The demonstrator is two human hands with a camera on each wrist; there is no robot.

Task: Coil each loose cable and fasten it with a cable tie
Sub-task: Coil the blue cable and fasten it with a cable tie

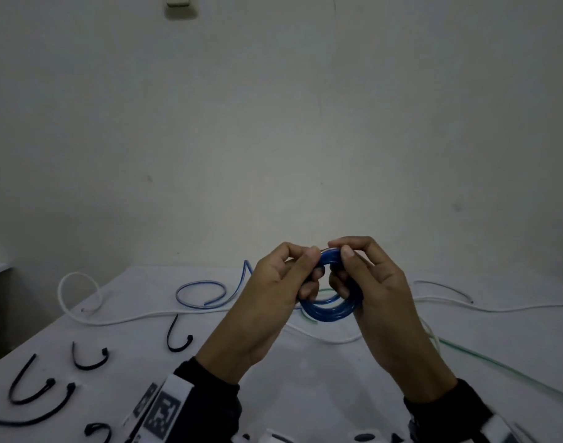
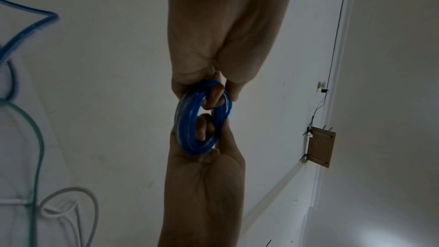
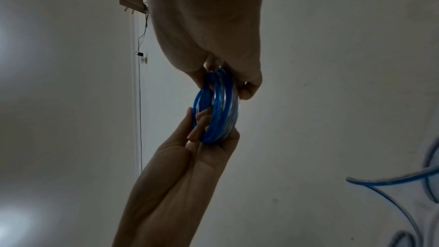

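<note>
Fingers (image 1: 309, 287) of both hands hook through the blue coil (image 1: 329, 306).

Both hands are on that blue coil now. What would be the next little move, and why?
Probably the left hand lets go to pick up a black tie from the table, while the right hand keeps gripping the blue coil. The coil looks fully wound, no tie is on it, and the ties lie on the left.
</note>
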